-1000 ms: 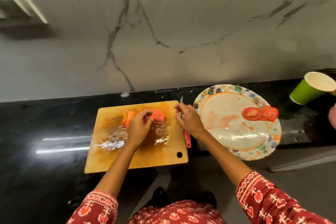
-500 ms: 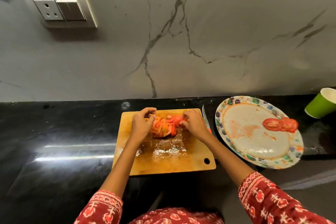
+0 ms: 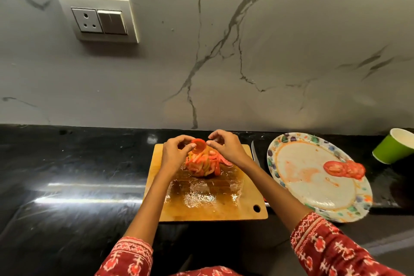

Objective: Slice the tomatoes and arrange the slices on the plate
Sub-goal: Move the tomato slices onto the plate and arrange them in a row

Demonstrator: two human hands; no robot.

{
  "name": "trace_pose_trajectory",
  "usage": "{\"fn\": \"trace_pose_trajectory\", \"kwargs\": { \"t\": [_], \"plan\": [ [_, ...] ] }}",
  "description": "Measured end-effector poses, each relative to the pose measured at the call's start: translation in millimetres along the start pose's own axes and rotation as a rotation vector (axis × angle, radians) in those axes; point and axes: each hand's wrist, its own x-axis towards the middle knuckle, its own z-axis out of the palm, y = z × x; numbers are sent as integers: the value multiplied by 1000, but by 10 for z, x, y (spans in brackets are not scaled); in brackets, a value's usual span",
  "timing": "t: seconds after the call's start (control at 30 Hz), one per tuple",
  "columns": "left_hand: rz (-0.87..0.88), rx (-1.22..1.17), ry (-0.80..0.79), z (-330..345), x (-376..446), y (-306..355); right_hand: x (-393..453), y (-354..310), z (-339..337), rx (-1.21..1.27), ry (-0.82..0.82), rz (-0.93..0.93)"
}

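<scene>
- Starting at the left end of the dark bench [image 3: 67,175], nothing of the task lies there; a socket and switch plate [image 3: 98,19] sits on the marble wall above.
- Toward the middle, the wet wooden cutting board [image 3: 201,206] lies against the bench's back edge, its hanging hole at the near right corner.
- The left hand [image 3: 175,153] hangs over the board's far left part, thumb and fingers curled round one tomato slice [image 3: 198,145], held up on edge with its flat face toward the camera.
- Just below it, the pile of cut tomato slices [image 3: 205,164] rests on the board's far half, jumbled, with no clear long axis.
- The right hand [image 3: 226,147] hovers over the pile, fingers arched and thumb nearly meeting the lifted slice; whether it pinches anything I cannot tell.
- A knife [image 3: 254,152] lies between board and plate, blade pointing to the back edge.
- The patterned plate [image 3: 291,141] sits well right of both hands, so the right hand is nearer for carrying.
- Overlapped tomato slices on the plate [image 3: 345,169] run left to right near its right rim, so the row would likely extend from there.
- A green paper cup [image 3: 394,148] lies tipped at the far right.
</scene>
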Motion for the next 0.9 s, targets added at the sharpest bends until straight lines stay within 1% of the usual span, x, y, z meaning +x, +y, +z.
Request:
{"fn": "trace_pose_trajectory", "kwargs": {
  "t": [0.07, 0.13, 0.27, 0.4, 0.5, 0.67, 0.8, 0.9],
  "plan": [
    [-17, 11, 74, -91, -23, -19, 14, 15, 42, -124, -3, 52],
    [-30, 6, 115, -147, -39, -46, 10, 32, 116, -257, -62, 102],
    [-45, 6, 121, -151, -95, -71, -47, 20, 324, -343, -201, 183],
    [-41, 28, 120, -138, -125, -92, -41, -51, 358, -411, -268, 237],
    [-42, 26, 108, -127, -126, -79, -38, -87, 370, -391, -264, 232],
    [-57, 23, 101, -126, -105, -63, -57, -54, 369, -350, -142, 208],
    [-60, 21, 83, -92, -112, -54, -22, -88, 323, -380, -198, 238],
    [-67, 28, 77, -73, -120, -36, 18, -183, 288, -528, -234, 219]
  ]
}}
